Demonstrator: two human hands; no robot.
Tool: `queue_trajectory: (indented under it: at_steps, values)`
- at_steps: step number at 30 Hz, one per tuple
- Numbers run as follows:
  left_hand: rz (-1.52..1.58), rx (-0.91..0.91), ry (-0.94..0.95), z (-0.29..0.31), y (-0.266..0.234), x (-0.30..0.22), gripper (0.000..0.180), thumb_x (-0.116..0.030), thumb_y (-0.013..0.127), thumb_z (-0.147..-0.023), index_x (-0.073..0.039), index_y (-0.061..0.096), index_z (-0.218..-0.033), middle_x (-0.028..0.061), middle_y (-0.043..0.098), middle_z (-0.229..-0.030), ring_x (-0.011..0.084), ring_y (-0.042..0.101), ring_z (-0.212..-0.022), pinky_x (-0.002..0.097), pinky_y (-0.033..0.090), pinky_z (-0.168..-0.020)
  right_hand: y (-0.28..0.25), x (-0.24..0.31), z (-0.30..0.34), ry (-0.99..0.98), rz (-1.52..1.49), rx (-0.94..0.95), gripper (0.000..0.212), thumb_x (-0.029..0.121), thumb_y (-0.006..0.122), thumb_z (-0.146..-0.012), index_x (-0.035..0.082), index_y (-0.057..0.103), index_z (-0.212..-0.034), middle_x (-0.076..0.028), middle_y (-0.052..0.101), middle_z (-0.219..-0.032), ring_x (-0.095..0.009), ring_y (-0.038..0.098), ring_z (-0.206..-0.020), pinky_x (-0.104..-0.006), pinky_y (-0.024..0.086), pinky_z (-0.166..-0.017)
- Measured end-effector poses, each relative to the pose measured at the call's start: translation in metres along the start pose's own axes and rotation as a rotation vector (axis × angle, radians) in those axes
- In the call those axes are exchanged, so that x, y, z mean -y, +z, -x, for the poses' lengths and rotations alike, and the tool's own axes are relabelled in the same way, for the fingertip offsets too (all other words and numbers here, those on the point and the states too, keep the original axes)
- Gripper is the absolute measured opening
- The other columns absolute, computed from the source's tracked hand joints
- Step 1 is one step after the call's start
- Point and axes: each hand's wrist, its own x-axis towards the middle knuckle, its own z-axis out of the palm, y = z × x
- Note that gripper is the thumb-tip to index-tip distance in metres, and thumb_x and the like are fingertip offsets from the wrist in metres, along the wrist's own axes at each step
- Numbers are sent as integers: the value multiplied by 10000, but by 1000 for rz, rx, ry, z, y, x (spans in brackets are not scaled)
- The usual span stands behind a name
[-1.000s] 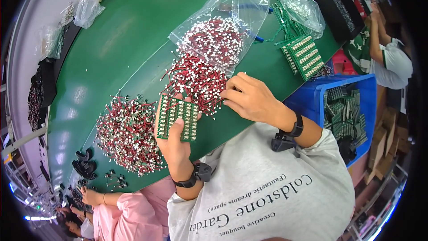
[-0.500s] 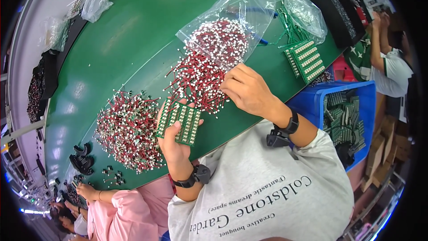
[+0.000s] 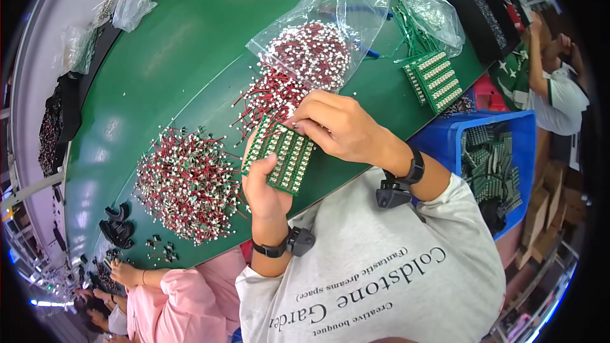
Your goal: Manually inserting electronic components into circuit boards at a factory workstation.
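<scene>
My left hand (image 3: 265, 190) grips a green circuit board panel (image 3: 286, 159) from below, its thumb pressed on the face, which carries rows of pale, small parts. At the panel's upper edge, the fingers of my right hand (image 3: 337, 124) are pinched together, with a bit of red wire and a white connector showing at the fingertips; most of it is hidden. Just beyond both hands, a heap of red wires with white connectors (image 3: 273, 92) spills from a clear plastic bag (image 3: 356, 0). To the left lies a second pile of wired connectors (image 3: 184, 184), mixed red, white and green.
Stacked green panels (image 3: 435, 82) rest at the right on the green table (image 3: 190, 38), near green wires and a clear bag (image 3: 432, 16). A blue bin (image 3: 527, 171) of panels stands beside the table. A black box (image 3: 476, 13) is far right. A pink-sleeved co-worker (image 3: 171, 298) sits at left.
My right hand has moved left and nearer from the wire heap to the panel's upper edge. My left hand has shifted the panel right and slightly up toward it.
</scene>
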Motion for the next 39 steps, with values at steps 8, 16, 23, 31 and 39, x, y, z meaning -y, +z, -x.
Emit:
queue_trajectory:
  at_steps: [8, 16, 23, 31, 39]
  values:
    - [-159, -12, 126, -1, 14, 2, 597, -13, 479, -768, 85, 413, -1353, 188, 606, -1179, 255, 633, -1043, 359, 514, -932, 3, 1, -2, 122, -12, 83, 87, 25, 680, -826, -20, 629, -881, -114, 579, -770, -240, 593, -625, -341, 472, -556]
    - [-297, -7, 221, 4, 17, 1, 616, 7, 494, -764, 74, 419, -1372, 152, 616, -1161, 201, 621, -1028, 304, 489, -915, 6, 5, 1, 187, -98, 63, 100, 15, 666, -794, -19, 640, -885, -107, 584, -770, -207, 624, -631, -309, 504, -559]
    - [-434, 12, 272, 3, 14, 0, 588, 4, 508, -784, 61, 451, -1366, 130, 612, -1169, 169, 604, -1020, 282, 469, -910, 9, 5, 2, 201, -74, 45, 108, 17, 674, -784, -28, 639, -875, -105, 601, -774, -194, 640, -641, -294, 513, -557]
    - [-559, 8, 310, 4, 9, 4, 576, 31, 510, -771, 65, 479, -1345, 115, 588, -1169, 174, 593, -1027, 287, 459, -918, 12, 7, 5, 168, 15, 59, 120, 14, 681, -761, -24, 622, -857, -126, 580, -756, -270, 610, -620, -359, 501, -564]
    - [-805, -1, 452, 9, 11, -2, 579, 20, 537, -717, 76, 525, -1293, 119, 567, -1096, 179, 583, -957, 296, 473, -856, 8, 11, 2, 74, 70, 82, 120, -9, 669, -768, -20, 594, -861, -147, 583, -789, -325, 601, -681, -406, 490, -588]
